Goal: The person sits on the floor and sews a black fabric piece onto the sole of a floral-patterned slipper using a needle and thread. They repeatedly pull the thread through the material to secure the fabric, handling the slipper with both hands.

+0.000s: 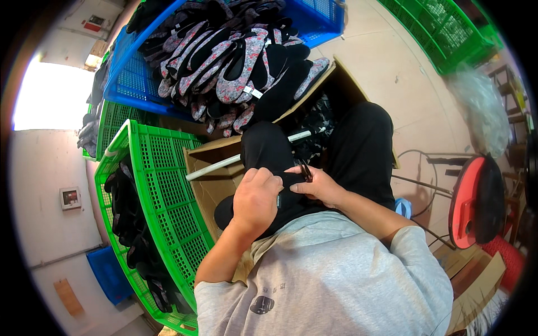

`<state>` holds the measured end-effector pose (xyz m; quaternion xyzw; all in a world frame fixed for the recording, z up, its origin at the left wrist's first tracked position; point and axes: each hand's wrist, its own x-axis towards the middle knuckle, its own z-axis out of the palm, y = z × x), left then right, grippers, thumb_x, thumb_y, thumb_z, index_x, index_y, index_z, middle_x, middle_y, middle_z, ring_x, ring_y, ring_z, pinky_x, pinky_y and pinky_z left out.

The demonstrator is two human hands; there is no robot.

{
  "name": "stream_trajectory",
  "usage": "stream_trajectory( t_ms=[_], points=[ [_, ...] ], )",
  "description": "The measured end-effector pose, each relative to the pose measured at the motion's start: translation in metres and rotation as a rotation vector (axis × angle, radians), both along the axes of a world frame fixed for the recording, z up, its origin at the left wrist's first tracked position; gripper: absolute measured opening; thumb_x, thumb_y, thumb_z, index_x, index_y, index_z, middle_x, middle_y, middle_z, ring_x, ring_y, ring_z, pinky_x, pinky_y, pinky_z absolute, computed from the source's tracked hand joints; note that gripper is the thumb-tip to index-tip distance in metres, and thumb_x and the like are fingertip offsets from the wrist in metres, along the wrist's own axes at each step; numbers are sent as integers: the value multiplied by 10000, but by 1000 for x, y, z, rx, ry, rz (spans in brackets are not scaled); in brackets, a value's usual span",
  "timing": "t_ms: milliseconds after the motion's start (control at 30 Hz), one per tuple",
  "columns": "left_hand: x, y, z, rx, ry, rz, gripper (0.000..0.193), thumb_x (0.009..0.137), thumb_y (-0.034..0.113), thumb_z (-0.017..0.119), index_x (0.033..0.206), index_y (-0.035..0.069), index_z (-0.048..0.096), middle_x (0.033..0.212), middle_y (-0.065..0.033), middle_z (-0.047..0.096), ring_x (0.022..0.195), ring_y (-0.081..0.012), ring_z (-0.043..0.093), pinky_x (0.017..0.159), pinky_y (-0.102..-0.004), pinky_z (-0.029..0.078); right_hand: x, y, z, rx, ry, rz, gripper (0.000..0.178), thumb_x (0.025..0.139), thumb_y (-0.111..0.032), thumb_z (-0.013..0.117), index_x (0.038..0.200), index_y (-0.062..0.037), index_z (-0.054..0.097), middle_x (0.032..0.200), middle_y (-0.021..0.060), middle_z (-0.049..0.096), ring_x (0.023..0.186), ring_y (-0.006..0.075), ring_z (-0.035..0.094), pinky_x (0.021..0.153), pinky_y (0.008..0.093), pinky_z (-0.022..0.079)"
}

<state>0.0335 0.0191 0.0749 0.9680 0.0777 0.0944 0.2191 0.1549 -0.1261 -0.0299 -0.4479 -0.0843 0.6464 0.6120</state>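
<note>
The left hand is curled up tight like a fist, and it looks to be holding a black cloth piece. The right hand pinches small dark snips between thumb and fingers. I can't tell if the blades are apart.

The cloth is on the lap, over the left leg and between the two hands. It lies just left of the snips, on the side of the left hand. The snips are long and thin and point away from the tummy, leaning a little to the left. The cloth's long way is hard to see, black on black. A small greenish tag sits by the left hand.

Past the left knee, flowery and black cloth pieces are heaped against the near edge of a blue crate. A green crate stands left of the lap, with a cardboard box by its right edge.
</note>
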Motion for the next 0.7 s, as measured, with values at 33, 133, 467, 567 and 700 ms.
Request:
stream_trajectory(
  t_ms=[33, 133, 467, 567, 700],
  points=[
    [2, 2, 1, -69, -31, -4, 83, 774, 37, 710, 840, 44, 661, 832, -82, 598, 816, -286, 575, 712, -374, 468, 1, 0, 0, 0, -2, 7, 453, 838, -125, 774, 1260, -102, 611, 701, -70, 476, 509, 32, 355, 451, 210, 263],
    [8, 13, 1, -204, -62, -25, 105, 783, 45, 718, 842, 36, 632, 849, -91, 578, 843, -284, 565, 741, -373, 460, 5, 0, 2, -9, -7, 21, 441, 854, -150, 762, 1266, -103, 610, 690, -70, 452, 505, 36, 340, 452, 214, 256],
    [19, 27, -27, -860, 88, 231, 52, 901, 32, 673, 893, 34, 622, 865, 0, 616, 810, -96, 546, 771, -233, 443, 13, -2, -7, -6, -249, -76, 438, 892, -183, 721, 1298, -86, 588, 923, -19, 585, 652, 43, 463, 509, 186, 343],
    [22, 30, -36, -1003, 80, 304, 35, 918, 26, 661, 904, 33, 629, 865, 20, 601, 811, -55, 527, 762, -205, 432, 21, -5, -16, 21, -329, -232, 362, 963, -218, 642, 1288, -68, 593, 1051, -7, 650, 746, 38, 516, 553, 188, 397],
    [25, 30, -40, -1058, 72, 356, 28, 912, 17, 659, 911, 29, 633, 855, 17, 602, 806, -63, 533, 754, -211, 440, 37, -20, 16, 191, -180, -168, 383, 1054, -273, 465, 1372, -62, 503, 958, 27, 656, 611, 43, 482, 504, 184, 372]
  ],
)
